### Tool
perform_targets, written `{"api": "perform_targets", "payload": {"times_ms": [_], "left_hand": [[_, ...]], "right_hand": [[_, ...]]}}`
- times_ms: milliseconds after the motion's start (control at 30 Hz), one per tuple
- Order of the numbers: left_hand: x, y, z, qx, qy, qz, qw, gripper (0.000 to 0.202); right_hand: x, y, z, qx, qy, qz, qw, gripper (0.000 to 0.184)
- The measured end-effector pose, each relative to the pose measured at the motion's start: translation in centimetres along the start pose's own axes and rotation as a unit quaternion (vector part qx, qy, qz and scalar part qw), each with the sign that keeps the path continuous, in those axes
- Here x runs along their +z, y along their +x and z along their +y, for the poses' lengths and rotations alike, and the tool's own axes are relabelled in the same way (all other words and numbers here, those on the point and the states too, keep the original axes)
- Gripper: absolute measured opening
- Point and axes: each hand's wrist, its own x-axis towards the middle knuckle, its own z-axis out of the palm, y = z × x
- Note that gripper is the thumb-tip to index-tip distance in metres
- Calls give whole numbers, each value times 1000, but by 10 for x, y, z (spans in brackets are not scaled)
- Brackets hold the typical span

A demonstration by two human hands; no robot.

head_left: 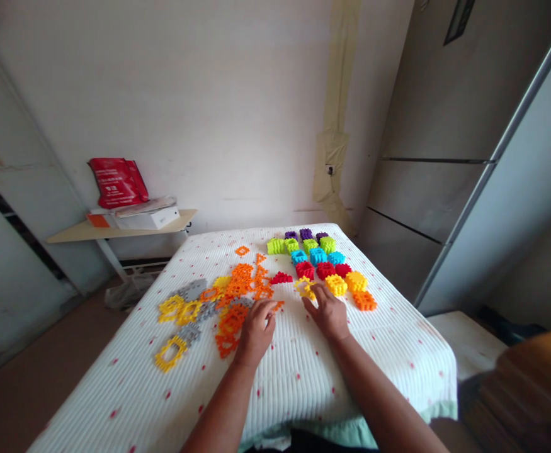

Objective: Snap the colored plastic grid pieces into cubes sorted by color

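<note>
A bed (388, 352) with a white ribbed cover dotted in red carries plastic building pieces. Beyond the right grip (327, 313), square blocks (317, 264) lie in rows of purple, lime green, blue, red, yellow and orange. A yellow piece (305, 288) lies against that grip. Left of the left grip (256, 330), flat orange pieces (235, 292), gray pieces (191, 289) and yellow frames (170, 352) lie loosely together. A small red piece (281, 278) lies ahead, between both grips.

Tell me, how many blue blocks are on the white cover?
3, in one row: the left blue block, the middle one, the right one, between the green blocks and the red blocks. None seems hidden.
</note>
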Motion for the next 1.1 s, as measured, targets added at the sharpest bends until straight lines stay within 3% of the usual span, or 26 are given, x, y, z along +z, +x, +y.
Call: {"api": "perform_targets", "payload": {"times_ms": [100,333,1100], "left_hand": [[0,0,0,10,-4,-5,1000,25],[1,0,-1,-5,-4,-14,1000,23],[-1,-1,0,9,3,-7,1000,24]], "right_hand": [[-2,4,5,68,-56,-19,996,30],[0,7,5,123,-82,-77,986,27],[2,8,4,130,-81,-93,984,24]]}}
